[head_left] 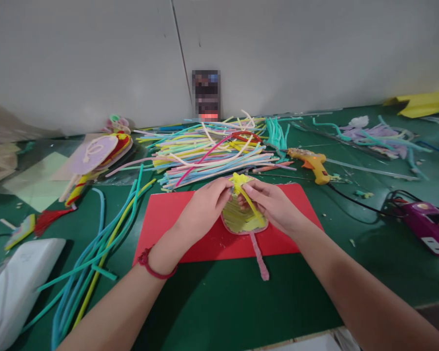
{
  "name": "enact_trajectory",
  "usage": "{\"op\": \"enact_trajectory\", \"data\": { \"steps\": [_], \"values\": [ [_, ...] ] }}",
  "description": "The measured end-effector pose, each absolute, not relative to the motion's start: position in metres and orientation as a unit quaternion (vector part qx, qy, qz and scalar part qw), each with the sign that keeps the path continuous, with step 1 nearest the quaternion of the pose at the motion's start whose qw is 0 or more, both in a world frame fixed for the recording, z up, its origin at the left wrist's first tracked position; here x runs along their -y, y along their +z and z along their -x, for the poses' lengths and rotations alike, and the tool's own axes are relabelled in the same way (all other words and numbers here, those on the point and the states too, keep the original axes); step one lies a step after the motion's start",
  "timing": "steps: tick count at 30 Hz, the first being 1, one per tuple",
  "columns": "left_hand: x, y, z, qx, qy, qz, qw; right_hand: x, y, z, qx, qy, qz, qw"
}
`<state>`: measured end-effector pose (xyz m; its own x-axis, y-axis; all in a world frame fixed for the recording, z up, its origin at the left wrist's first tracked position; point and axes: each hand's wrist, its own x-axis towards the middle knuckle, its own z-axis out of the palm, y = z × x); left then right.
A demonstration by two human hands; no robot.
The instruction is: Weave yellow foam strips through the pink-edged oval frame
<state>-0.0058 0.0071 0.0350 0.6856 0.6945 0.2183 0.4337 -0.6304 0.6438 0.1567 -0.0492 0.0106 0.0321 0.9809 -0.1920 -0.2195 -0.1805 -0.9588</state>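
Observation:
A small fan-shaped piece [241, 219] covered in yellow strips, with a pink handle [259, 258], lies on a red sheet [168, 219]. My left hand [201, 209] has its fingers pinched on the top edge of the piece. My right hand [274, 204] is closed on a yellow pipe cleaner [247, 192] that runs diagonally across the piece. Both hands meet over its upper end.
A pile of coloured pipe cleaners [212, 151] lies behind the red sheet. A yellow glue gun [312, 163] rests at the right, with a purple power strip [424, 224] further right. Long blue and yellow strands [91, 263], finished fans [95, 156] and a white object [18, 287] are at the left.

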Motion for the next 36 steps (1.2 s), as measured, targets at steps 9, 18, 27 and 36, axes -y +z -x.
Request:
{"op": "enact_trajectory", "data": {
  "steps": [9, 18, 27, 36],
  "values": [
    [-0.005, 0.020, 0.004, -0.345, 0.263, -0.875, 0.213, 0.049, 0.015, -0.154, 0.405, 0.542, 0.507, 0.533],
    [-0.004, 0.020, 0.003, -0.340, 0.281, -0.870, 0.221, 0.048, 0.014, -0.154, 0.480, 0.447, 0.538, 0.529],
    [-0.006, 0.028, 0.003, -0.346, 0.267, -0.835, 0.333, 0.050, 0.011, -0.155, 0.549, 0.324, 0.583, 0.504],
    [-0.011, 0.030, 0.004, -0.341, 0.227, -0.754, 0.513, 0.054, 0.013, -0.156, 0.664, 0.164, 0.572, 0.453]
  ]
}}
